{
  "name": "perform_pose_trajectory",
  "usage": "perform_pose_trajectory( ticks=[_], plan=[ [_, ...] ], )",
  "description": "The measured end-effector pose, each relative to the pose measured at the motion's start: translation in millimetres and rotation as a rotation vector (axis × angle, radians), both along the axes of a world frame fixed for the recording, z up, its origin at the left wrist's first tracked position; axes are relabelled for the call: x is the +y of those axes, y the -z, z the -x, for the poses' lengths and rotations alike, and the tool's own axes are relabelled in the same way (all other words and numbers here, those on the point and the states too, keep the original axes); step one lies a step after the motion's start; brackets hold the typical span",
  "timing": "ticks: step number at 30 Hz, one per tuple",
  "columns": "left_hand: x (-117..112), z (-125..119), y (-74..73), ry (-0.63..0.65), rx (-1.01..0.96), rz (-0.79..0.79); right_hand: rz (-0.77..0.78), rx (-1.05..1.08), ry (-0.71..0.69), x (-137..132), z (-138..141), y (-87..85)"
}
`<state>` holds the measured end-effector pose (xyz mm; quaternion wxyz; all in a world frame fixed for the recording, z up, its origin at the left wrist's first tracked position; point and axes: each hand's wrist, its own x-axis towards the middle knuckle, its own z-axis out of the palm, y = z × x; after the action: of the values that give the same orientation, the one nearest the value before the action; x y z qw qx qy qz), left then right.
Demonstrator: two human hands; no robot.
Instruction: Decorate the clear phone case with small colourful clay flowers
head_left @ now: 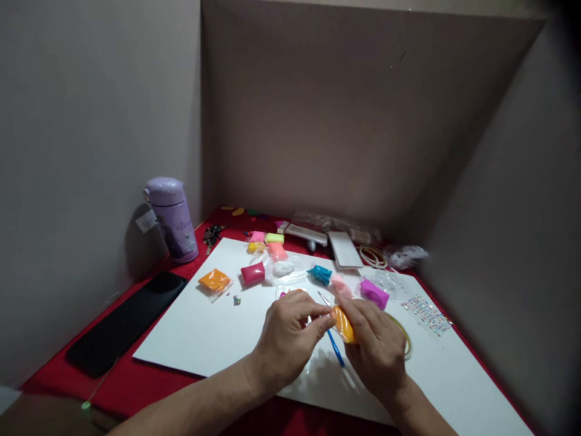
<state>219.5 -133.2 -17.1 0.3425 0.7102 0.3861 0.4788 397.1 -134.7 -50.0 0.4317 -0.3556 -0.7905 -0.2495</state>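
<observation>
My right hand (379, 345) grips a shiny yellow-orange packet (344, 325), which looks like soft modelling clay in clear plastic. At the packet's left end, my left hand (290, 333) pinches its edge between thumb and forefinger. Under and between the hands, a blue-handled tool (336, 350) with a pointed metal tip lies on the white board (204, 339). Just beyond my right hand are a pale pink packet (341, 286), a purple packet (374, 293) and a teal packet (321, 275). Part of a small orange and pink item behind my left hand is hidden.
An orange packet (215, 280) and a dark pink packet (253, 274) lie on the board's left. A lilac bottle (172, 221), keys (212, 235) and a black phone-like slab (127, 321) rest on red cloth. Rhinestone stickers (427, 315) lie right. Grey walls enclose the back and sides.
</observation>
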Motion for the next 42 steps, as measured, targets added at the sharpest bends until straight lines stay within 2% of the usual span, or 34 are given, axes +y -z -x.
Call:
perform_pose_trajectory(
  ticks=[5, 9, 15, 18, 23, 25, 33, 42],
  plan=[
    [0.3, -1.5, -5.3, 0.066, -0.104, 0.158, -0.017, -0.035, -0.024, 0.1, -1.3, 0.2],
    [2.2, -2.4, -6.8, 0.062, -0.136, 0.157, -0.022, -0.067, -0.046, -1.1, -1.2, 0.8],
    [3.1, -1.7, -5.1, 0.121, -0.14, 0.214, -0.011, -0.065, -0.033, -1.4, 0.9, 1.7],
    [3.7, -1.4, -3.2, 0.125, -0.142, 0.149, -0.002, -0.032, -0.026, 0.2, 2.5, 1.9],
    [5.4, -1.9, 3.9, 0.054, -0.106, -0.203, 0.054, 0.048, -0.061, 1.0, 4.7, 2.7],
    [5.4, -2.1, 7.2, 0.04, -0.072, -0.284, 0.06, 0.059, -0.063, 0.4, 5.0, 3.1],
    [1.8, -1.2, 9.0, 0.02, 0.062, -0.299, 0.103, 0.066, -0.099, 0.8, 4.5, 2.5],
    [5.2, -1.7, 3.3, 0.086, 0.027, -0.193, 0.109, 0.031, -0.088, -1.0, 5.3, 4.0]
  ],
)
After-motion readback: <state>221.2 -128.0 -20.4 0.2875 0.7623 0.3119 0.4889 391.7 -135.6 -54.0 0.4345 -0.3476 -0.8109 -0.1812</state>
